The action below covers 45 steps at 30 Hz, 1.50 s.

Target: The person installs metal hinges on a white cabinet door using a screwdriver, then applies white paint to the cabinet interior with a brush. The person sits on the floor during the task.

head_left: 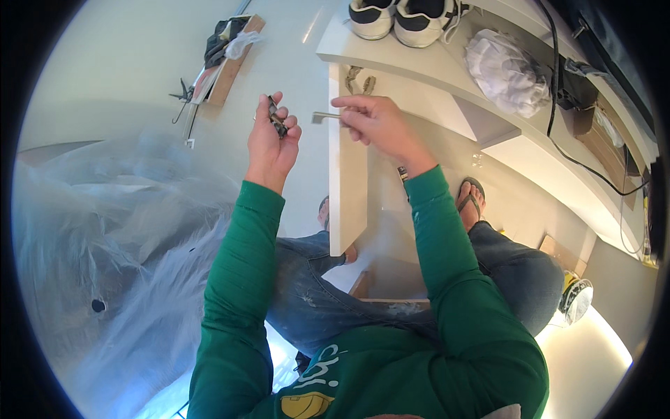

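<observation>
My left hand (271, 143) is raised left of a white panel (338, 195), its fingers curled around a small dark piece with shiny parts (277, 120); its kind is unclear. Across from it, my right hand (380, 126) pinches a slim metal handle with a bent end (324, 117), index finger stretched out along it. The handle's bent end points toward my left hand and passes over the panel's edge. The panel stands upright between my legs, in front of the white cabinet. Part of the handle is hidden by my fingers.
White shoes (419, 21) and a bunched white cloth (506, 73) lie on the cabinet's white shelf (391, 52). A black cable (551, 112) hangs over it. Clear plastic sheeting (125, 230) covers things at left. A caulking gun (183, 93) is beside a wooden box (237, 63).
</observation>
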{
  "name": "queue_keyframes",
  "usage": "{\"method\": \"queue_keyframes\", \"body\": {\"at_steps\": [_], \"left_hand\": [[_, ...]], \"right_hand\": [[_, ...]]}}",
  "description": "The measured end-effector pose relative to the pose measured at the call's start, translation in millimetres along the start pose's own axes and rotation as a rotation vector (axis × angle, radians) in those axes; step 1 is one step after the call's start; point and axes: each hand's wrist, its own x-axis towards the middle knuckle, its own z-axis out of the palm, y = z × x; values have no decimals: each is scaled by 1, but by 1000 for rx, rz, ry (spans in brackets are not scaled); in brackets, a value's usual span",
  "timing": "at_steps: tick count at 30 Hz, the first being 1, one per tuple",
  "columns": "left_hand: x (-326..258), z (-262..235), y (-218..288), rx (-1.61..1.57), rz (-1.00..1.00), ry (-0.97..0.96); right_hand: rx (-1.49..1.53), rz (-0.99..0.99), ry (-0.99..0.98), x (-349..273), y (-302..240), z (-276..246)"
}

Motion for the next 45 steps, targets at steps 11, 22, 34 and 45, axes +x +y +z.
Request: {"method": "queue_keyframes", "body": {"at_steps": [11, 22, 34, 45], "left_hand": [[-23, 12, -17, 573, -45, -77], [-26, -1, -14, 657, -87, -66], [-27, -10, -14, 660, -89, -82], [-28, -8, -24, 891, -27, -110]], "right_hand": [[-9, 87, 563, 57, 120, -46], [966, 365, 267, 92, 145, -50], [986, 133, 219, 81, 120, -45], [432, 124, 343, 105, 132, -20]]}}
